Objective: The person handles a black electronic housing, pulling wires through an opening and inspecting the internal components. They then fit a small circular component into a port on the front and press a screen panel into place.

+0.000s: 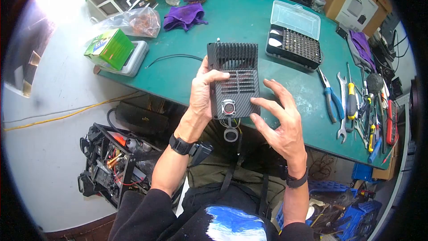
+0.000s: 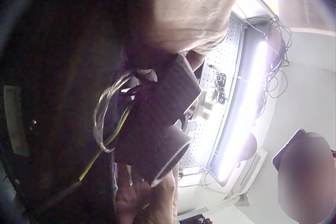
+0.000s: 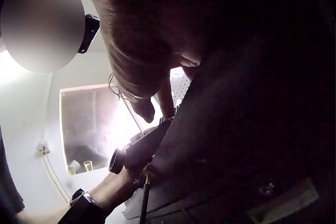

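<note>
A black finned device with a carbon-fibre pattern [image 1: 240, 96] is held over the table's near edge, a round metal connector [image 1: 228, 107] on its lower part and a ring on a cable below. The left hand [image 1: 203, 91] grips its left side, thumb across the slatted face. At its right side the right hand [image 1: 281, 125] has its fingers spread, the index fingertip at or close to the edge; contact is unclear. In the left wrist view, the dark device [image 2: 163, 98] shows yellow-green and clear wires behind it. The right wrist view shows the right hand [image 3: 152, 50] above the device [image 3: 149, 145].
On the green table [image 1: 178, 76] lie a bit case [image 1: 294, 47], pliers [image 1: 332, 98], wrenches, screwdrivers, a purple cloth [image 1: 183, 17] and a green box [image 1: 109, 49]. A black frame with wiring [image 1: 118, 165] stands at lower left, blue crates [image 1: 343, 209] at lower right.
</note>
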A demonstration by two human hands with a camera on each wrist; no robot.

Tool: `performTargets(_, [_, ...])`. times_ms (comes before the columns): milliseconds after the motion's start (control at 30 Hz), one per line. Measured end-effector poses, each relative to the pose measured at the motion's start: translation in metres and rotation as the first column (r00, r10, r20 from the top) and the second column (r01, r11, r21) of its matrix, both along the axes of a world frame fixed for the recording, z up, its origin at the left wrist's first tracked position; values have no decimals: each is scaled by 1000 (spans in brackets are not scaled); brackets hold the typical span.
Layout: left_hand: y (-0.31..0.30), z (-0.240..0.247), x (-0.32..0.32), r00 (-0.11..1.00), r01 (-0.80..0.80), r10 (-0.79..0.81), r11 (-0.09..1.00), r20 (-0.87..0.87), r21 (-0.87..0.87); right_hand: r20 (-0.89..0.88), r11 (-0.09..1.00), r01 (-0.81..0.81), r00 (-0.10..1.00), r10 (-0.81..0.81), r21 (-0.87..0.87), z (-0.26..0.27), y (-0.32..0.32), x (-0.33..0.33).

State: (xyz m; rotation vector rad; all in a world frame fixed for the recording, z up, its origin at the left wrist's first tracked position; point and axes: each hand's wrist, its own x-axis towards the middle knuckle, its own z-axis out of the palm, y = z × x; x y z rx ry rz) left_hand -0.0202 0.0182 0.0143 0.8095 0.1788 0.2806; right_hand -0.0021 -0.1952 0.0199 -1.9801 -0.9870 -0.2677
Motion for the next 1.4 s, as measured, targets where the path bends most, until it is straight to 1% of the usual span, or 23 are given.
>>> performTargets(167, [2,-2,0,1000,16,-16,1000,11,19,-9,999,-38,999,38,-5,-2,-3,2])
performTargets(233, [2,-1,1,997,61,-58,997,55,-38,-5,998,-60,998,60,-26,-2,-3,3])
performTargets(467, [3,-5,4,998,45,-45,999,46,-1,-2,993,-90,996,90,-81,4,-2,1])
performTargets(533, [3,-5,4,998,50,-49,999,46,-2,-19,1000,3,1000,-3,-29,-4,1,2])
performTargets(567, [3,-6,4,998,49,-49,999,44,-4,-21,1000,2,1000,-3,-30,-5,1,1])
performTargets(633, [4,-6,4,997,55,-56,998,45,27,-36,997,71,997,-72,-30,-5,2,1])
performTargets(667, [4,-5,4,997,55,-56,998,45,27,-36,997,71,997,-72,-30,-5,2,1])
performTargets(767, [2,-3,3,998,49,-50,999,46,22,4,998,38,999,-37,-59,-2,0,1])
performTargets(833, [2,-3,3,998,49,-49,999,45,11,28,995,-24,999,27,-97,0,-2,2])
performTargets(967, [3,-4,2,997,57,-57,998,48,6,70,988,-79,994,88,-131,2,-4,2])
performTargets(1033, [3,-4,2,997,59,-59,998,47,2,-22,998,-43,999,42,-42,5,-1,-1])
performTargets(1067, [3,-4,3,997,59,-59,998,46,1,-23,998,-43,999,42,-43,4,0,-2])
performTargets(1133, [3,-5,3,996,64,-64,998,60,-5,-153,977,-31,986,64,212,1,1,-3])
performTargets(1167, [3,-5,3,996,64,-63,998,59,-5,-114,986,-40,992,59,165,-2,1,0])
performTargets(1200, [3,-4,3,997,61,-61,998,56,-12,-114,986,-41,992,60,164,-4,1,1])
performTargets(1267, [2,-4,3,997,59,-58,998,52,-18,64,996,-41,997,46,-81,-6,0,3])
performTargets(1400, [3,-5,4,997,59,-59,998,54,-9,72,996,-29,997,35,-88,-3,0,0])
